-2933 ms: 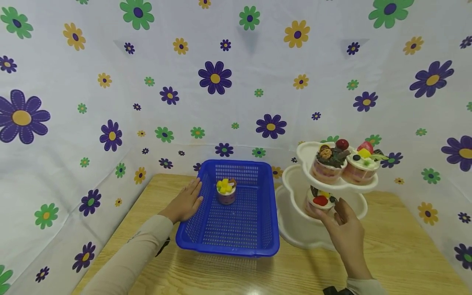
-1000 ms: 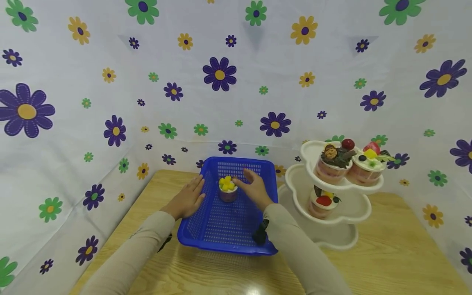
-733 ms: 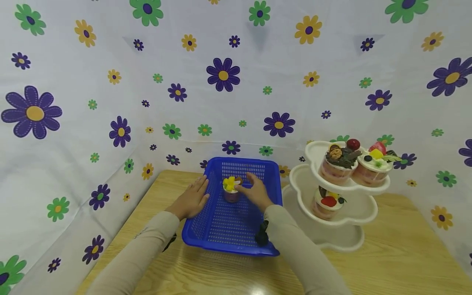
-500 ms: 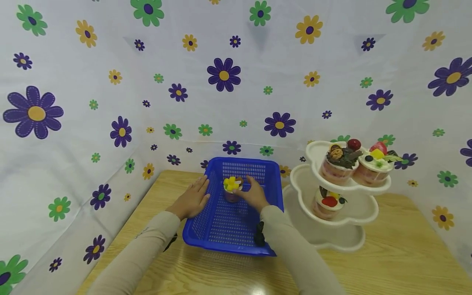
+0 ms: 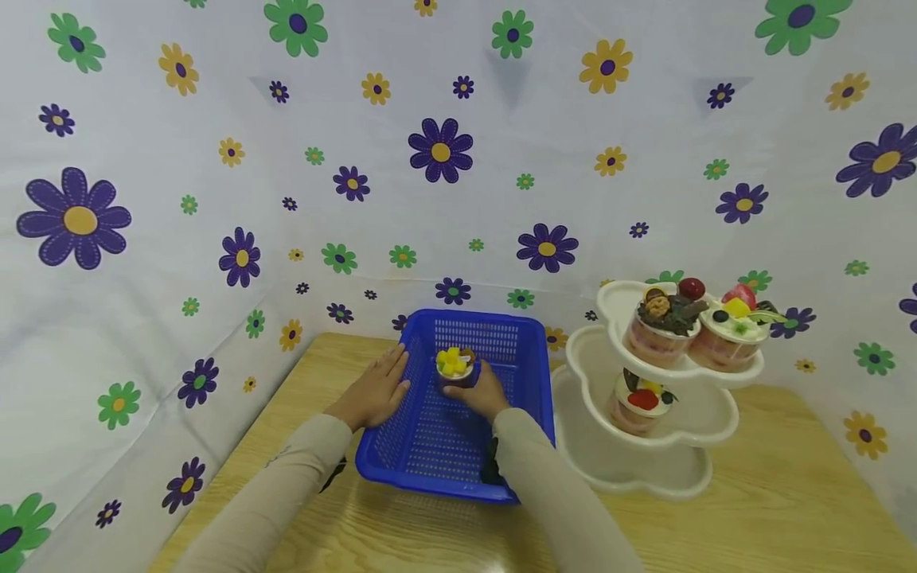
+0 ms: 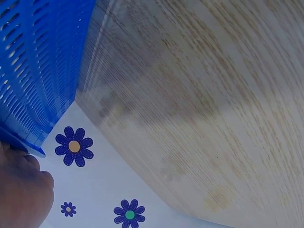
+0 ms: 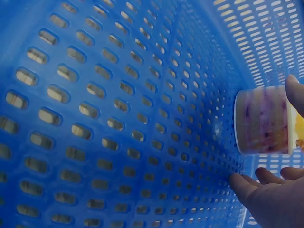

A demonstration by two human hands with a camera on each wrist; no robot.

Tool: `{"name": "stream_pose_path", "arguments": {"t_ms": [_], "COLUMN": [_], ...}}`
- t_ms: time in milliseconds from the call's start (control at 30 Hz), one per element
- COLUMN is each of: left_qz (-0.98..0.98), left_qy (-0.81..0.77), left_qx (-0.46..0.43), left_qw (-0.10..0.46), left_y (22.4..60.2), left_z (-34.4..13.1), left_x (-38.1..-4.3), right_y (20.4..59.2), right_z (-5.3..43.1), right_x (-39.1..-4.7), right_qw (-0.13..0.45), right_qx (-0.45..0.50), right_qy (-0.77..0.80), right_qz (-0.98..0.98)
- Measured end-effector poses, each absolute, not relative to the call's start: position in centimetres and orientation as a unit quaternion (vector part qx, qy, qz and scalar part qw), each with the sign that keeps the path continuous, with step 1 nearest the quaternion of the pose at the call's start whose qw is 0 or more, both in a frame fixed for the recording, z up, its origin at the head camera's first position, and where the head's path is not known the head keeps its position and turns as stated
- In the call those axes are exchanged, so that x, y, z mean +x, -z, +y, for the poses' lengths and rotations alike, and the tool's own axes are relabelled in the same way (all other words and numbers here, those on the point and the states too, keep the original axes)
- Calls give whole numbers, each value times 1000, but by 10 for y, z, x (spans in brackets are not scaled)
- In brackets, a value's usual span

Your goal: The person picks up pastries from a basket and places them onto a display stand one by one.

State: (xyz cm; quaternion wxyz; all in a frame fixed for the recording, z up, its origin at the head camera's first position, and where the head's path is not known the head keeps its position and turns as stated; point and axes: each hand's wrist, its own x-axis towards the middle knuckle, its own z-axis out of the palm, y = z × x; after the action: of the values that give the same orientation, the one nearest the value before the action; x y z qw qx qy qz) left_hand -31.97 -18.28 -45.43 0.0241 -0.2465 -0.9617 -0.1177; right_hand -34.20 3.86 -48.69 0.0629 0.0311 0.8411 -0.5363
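Observation:
A dessert cup (image 5: 455, 363) topped with yellow fruit cubes stands in the blue plastic basket (image 5: 423, 480), near its back left. My right hand (image 5: 485, 391) is down in the basket around this cup, thumb in front and fingers on the far right side. In the right wrist view, the thumb overlaps the cup (image 7: 262, 121) near its rim, while the fingertips (image 7: 241, 184) show a gap from its wall. My left hand (image 5: 374, 388) lies on the basket's left rim with its fingers extended; in the left wrist view only its knuckles (image 6: 28, 173) show beside the rim.
Right of the basket stands a white tiered stand (image 5: 634, 477). Its top tier bears a chocolate-topped cup (image 5: 662, 330) and a fruit-topped cup (image 5: 731, 330); a strawberry-topped cup (image 5: 641, 403) sits on the middle tier. A flowered cloth (image 5: 487, 207) hangs behind the wooden table (image 5: 774, 493).
My right hand has left the strawberry-topped cup on the middle tier, moved left into the basket and lowered around the yellow-topped cup. My left hand has stayed on the rim.

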Motion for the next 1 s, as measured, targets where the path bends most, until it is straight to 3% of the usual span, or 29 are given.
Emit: {"name": "stream_pose_path", "arguments": {"t_ms": [1000], "left_qz": [-962], "left_qy": [115], "left_qx": [-247], "left_qw": [23], "left_y": [448], "left_z": [-183], "left_x": [-317], "right_y": [497], "right_z": [31], "right_x": [-354], "right_qw": [-2], "right_qx": [-10], "right_qy": [519], "right_qz": [855]}}
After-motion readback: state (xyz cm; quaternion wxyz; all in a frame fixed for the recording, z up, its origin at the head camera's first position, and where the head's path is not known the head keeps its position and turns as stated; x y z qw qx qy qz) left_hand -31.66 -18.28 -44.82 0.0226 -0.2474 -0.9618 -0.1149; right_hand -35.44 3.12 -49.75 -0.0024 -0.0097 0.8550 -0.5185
